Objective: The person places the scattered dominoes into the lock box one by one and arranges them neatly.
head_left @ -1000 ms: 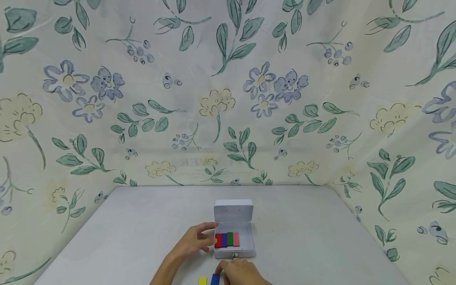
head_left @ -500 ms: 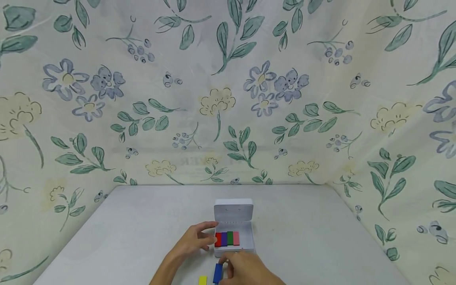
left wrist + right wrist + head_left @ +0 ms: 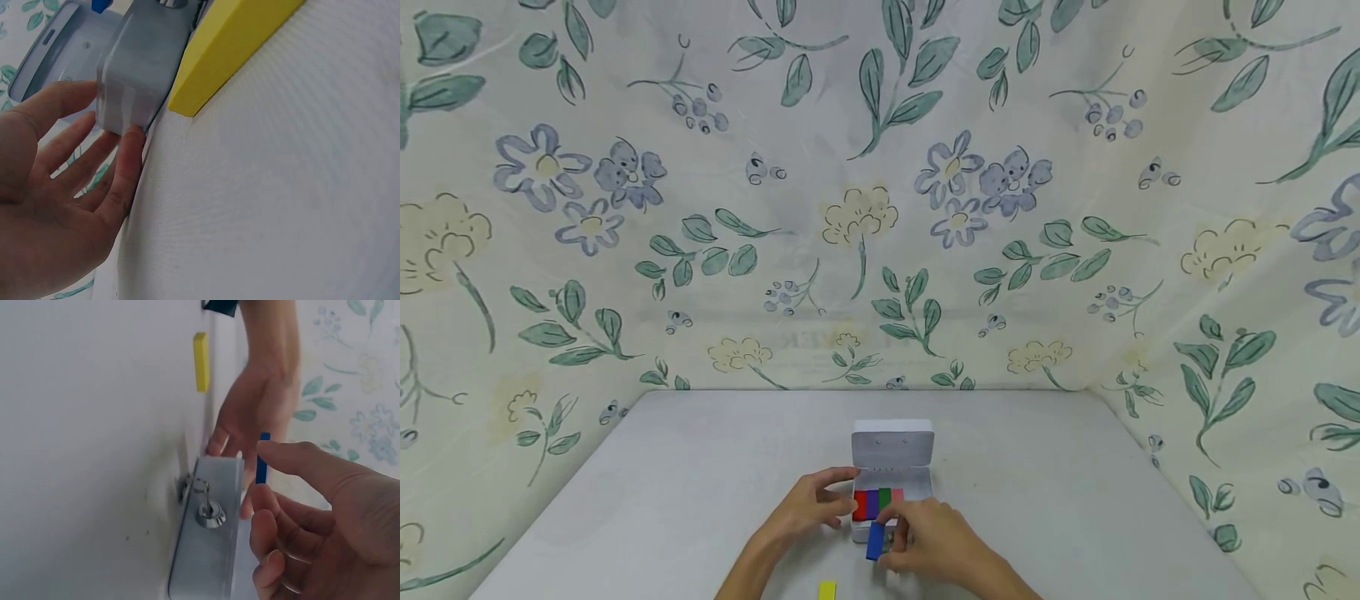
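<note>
A small white metal box (image 3: 861, 533) stands with its lid (image 3: 892, 450) raised. Inside, a red block (image 3: 860, 505), a purple block (image 3: 872, 504), a green block (image 3: 885, 497) and a partly covered pink block (image 3: 898, 495) lie side by side at the left. My left hand (image 3: 801, 507) rests its thumb and fingertips against the box's left end, fingers fairly straight in the left wrist view. Between thumb and fingers, my right hand (image 3: 940, 537) pinches a blue block (image 3: 875, 542), tilted over the box's front edge. A yellow block (image 3: 827, 590) lies on the table, nearer the person.
The box's front carries a lock (image 3: 211, 515) with a key (image 3: 205, 490) in it, sticking out toward the person. The white table (image 3: 700, 450) is bounded by a floral cloth (image 3: 880, 250) at its back and sides.
My right hand has picked the blue block up off the table and carried it forward to the box's front edge. The left hand has stayed at the box.
</note>
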`<state>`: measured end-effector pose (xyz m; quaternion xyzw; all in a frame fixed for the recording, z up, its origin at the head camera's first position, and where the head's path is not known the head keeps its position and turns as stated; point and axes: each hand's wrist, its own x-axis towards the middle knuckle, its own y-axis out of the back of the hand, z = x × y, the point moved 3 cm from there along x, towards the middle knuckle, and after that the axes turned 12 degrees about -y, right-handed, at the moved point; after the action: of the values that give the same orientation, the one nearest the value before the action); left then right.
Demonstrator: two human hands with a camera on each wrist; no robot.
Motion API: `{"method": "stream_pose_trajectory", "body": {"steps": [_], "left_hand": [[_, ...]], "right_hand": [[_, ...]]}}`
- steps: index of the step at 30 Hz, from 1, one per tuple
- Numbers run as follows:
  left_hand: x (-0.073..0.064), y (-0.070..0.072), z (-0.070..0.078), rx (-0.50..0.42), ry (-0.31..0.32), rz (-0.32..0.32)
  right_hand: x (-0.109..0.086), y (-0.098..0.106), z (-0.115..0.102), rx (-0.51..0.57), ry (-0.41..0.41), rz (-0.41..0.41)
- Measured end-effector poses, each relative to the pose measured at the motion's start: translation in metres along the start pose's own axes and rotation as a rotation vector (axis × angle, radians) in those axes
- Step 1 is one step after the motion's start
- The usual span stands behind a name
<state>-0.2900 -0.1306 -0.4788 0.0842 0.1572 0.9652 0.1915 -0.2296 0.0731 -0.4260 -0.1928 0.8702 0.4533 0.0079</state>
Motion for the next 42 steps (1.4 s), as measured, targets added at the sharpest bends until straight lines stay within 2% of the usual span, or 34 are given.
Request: {"method": "stream_pose_trajectory", "body": {"steps": [5, 18, 26, 32, 42], "left_hand": [[-0.001, -0.001, 0.001, -0.005, -0.002, 0.001], [-0.001, -0.001, 0.001, 0.019, 0.024, 0.013], [0.000, -0.001, -0.001, 0.005, 0.013, 0.009], [0.002, -0.001, -0.002, -0.008, -0.003, -0.005], [0.001, -0.001, -0.002, 0.005, 0.011, 0.010]], "right_hand": [[0.002, 0.010, 0.005, -0.013, 0.039, 0.027], [0.009, 0.025, 0.020, 0.008, 0.046, 0.057], [0.016, 0.033, 0.030, -0.014, 0.071, 0.088], [0.020, 0.038, 0.037, -0.015, 0.070, 0.090], [0.031, 0.042, 0.051, -0.009, 0.084, 0.074]]}}
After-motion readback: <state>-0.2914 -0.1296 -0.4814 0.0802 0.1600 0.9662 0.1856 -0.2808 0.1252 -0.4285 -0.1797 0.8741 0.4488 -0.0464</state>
